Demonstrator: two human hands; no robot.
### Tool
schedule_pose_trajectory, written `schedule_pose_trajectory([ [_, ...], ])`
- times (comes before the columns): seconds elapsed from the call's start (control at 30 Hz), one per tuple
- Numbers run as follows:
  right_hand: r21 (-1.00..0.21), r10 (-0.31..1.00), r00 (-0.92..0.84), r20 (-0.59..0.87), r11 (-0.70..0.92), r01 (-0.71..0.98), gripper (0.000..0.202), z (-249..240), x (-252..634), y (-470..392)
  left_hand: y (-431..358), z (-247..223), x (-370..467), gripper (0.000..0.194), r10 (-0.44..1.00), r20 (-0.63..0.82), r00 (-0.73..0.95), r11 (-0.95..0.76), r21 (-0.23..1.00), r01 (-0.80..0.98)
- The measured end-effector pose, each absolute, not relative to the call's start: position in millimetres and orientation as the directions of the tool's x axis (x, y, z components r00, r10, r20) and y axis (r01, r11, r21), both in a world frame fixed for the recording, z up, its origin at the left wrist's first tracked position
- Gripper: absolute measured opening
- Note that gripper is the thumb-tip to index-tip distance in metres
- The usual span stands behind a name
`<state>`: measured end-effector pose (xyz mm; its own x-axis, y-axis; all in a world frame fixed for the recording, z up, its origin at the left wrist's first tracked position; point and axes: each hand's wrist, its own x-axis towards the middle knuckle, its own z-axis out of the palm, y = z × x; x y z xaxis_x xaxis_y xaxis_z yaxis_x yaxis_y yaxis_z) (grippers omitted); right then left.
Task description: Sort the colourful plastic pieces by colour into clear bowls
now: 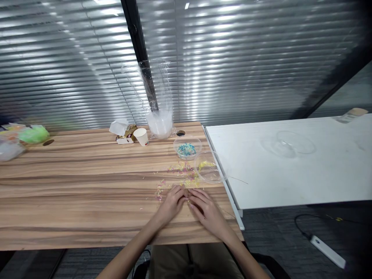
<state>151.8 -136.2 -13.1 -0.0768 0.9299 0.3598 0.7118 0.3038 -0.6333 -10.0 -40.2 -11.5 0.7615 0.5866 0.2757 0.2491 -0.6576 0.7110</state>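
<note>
Near the table's front edge, my left hand and my right hand meet almost fingertip to fingertip. The left fingers are pinched together. The right fingers bend inward toward the same spot. Whatever lies between the fingertips is too small to make out. Just beyond them, loose yellow and pink bead-like bits are scattered on the wood. Behind these stands a clear round bowl holding blue and pale bits. A second clear round container or lid with some yellow bits lies to its right, across the table's edge.
On the wooden table stand a paper cup, a tissue pack and a bagged stack of clear containers. Coloured bags lie far left. A white table adjoins on the right; a thin strand reaches over it.
</note>
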Motion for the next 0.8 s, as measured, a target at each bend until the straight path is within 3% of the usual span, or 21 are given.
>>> schedule_pose_trajectory([
  [0.8,-0.637,0.939,-0.081,0.336,0.289,0.715,0.028,-14.8,152.2,-136.3,-40.2,-13.1,-11.2,0.013,0.586,0.279,0.761,-0.662,0.706,0.251],
])
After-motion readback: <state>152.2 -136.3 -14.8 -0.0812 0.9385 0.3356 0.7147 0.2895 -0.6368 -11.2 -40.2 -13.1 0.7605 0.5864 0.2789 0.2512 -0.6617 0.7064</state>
